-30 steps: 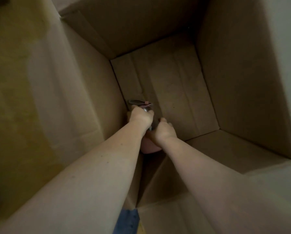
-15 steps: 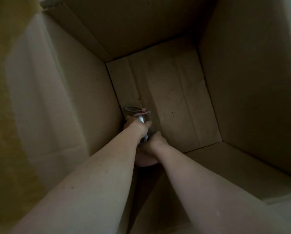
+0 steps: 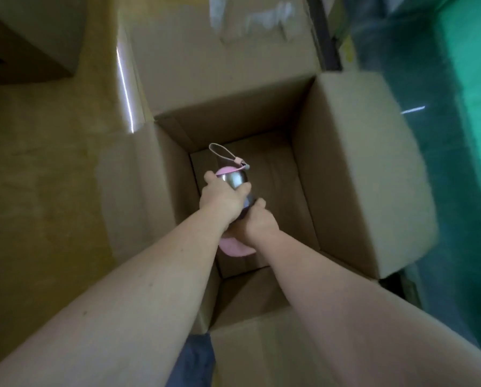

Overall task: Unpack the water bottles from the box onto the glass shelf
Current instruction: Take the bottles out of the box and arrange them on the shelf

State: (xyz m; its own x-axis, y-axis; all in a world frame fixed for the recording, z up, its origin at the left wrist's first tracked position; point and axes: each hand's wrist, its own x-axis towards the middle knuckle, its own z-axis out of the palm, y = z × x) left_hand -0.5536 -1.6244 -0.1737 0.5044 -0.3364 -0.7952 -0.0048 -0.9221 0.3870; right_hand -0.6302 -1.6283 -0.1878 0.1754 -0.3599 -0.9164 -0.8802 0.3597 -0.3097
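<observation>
Both hands are on one water bottle (image 3: pixel 235 181) right now, over the open cardboard box (image 3: pixel 353 169). My left hand (image 3: pixel 221 201) is wrapped around the shiny metal upper part, and my right hand (image 3: pixel 258 223) grips it lower down, just above the pink end. Its strap loop (image 3: pixel 222 152) sticks out past the pink lid. Box flaps are folded out.

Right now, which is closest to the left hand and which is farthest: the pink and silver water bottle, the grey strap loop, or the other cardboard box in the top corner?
From the left hand, head view:
1. Pink and silver water bottle, gripped by it.
2. Grey strap loop, just beyond, on the bottle's top.
3. Other cardboard box, far off at the upper left.
</observation>
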